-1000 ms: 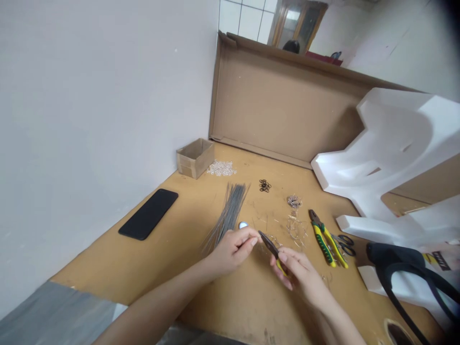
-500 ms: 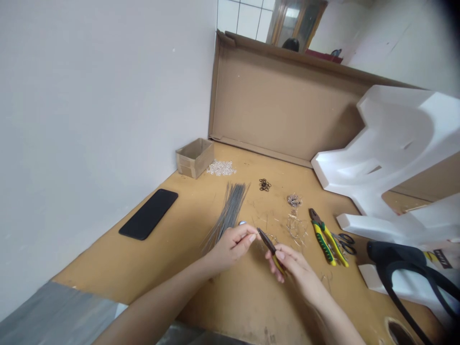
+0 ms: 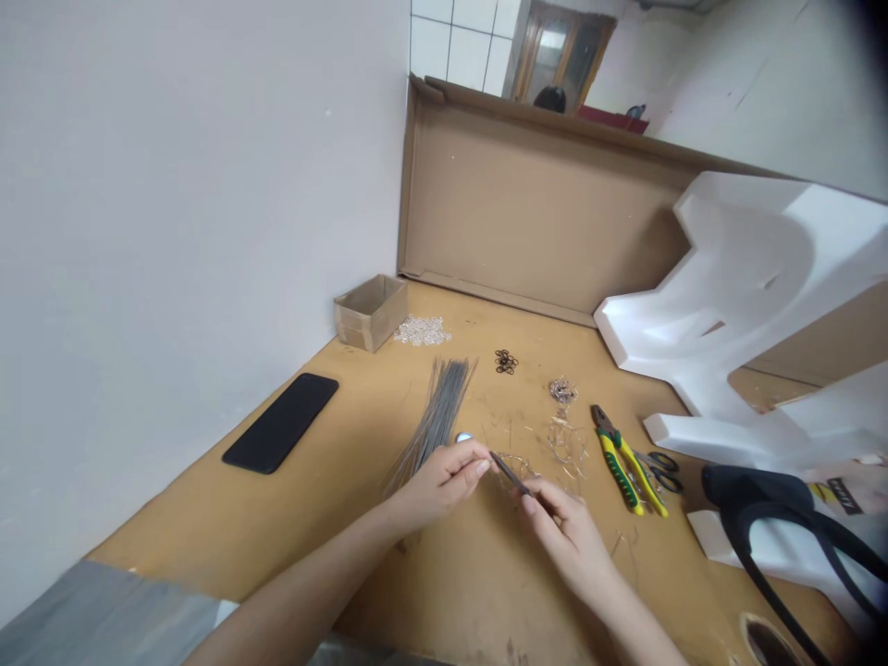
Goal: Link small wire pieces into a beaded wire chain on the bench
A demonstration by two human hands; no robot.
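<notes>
My left hand (image 3: pixel 440 481) is closed in a pinch on something small that I cannot make out, its fingertips right at the tip of a pair of small dark pliers (image 3: pixel 509 473). My right hand (image 3: pixel 563 532) is wrapped round the handles of those pliers, whose jaws point up and left toward the left fingertips. Both hands hover just above the brown tabletop (image 3: pixel 291 518). A bundle of thin grey wires (image 3: pixel 436 418) lies just beyond my left hand. A tangle of fine wire pieces (image 3: pixel 567 442) lies just beyond the pliers.
A black phone (image 3: pixel 281 423) lies at the left. A small cardboard box (image 3: pixel 370 311), clear beads (image 3: pixel 419 330) and black rings (image 3: pixel 506 361) sit farther back. Yellow-green pliers (image 3: pixel 625 457) and scissors (image 3: pixel 662 469) lie at the right, near white foam (image 3: pixel 749 305) and a black bag (image 3: pixel 783 518).
My right hand has turned so that the pliers lie flatter and their yellow handle is hidden. The left hand keeps its pinch at the pliers' tip. The view has tilted down slightly.
</notes>
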